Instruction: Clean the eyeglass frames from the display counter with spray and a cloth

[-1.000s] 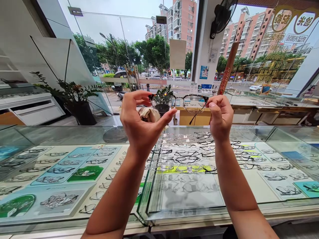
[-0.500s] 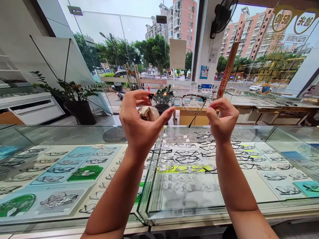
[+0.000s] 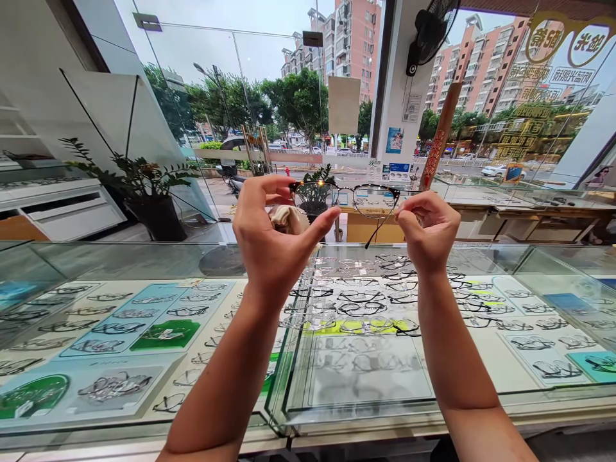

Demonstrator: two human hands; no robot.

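A pair of eyeglasses [image 3: 376, 187] with dark upper rims and thin lower rims is held up level above the display case. My left hand [image 3: 267, 240] has its fingers curled at the left end of the frame, its thumb stretched out below the left lens. Bunched in that palm is a beige cloth [image 3: 289, 220]. At the other end, my right hand [image 3: 430, 232] is closed in a pinch by the right hinge, apparently on the temple arm; its fingertips hide the exact grip. One dark temple tip hangs below the right lens.
Below my arms stands a glass display case [image 3: 370, 407] with many eyeglasses in rows. A potted plant [image 3: 156, 215] is on the left, and a black fan [image 3: 430, 32] hangs on the pillar. Glass doors and further counters [image 3: 481, 215] lie beyond.
My right hand has shifted slightly left, its fingertips closer to the right lens. The eyeglasses and my left hand have moved very slightly right in view.
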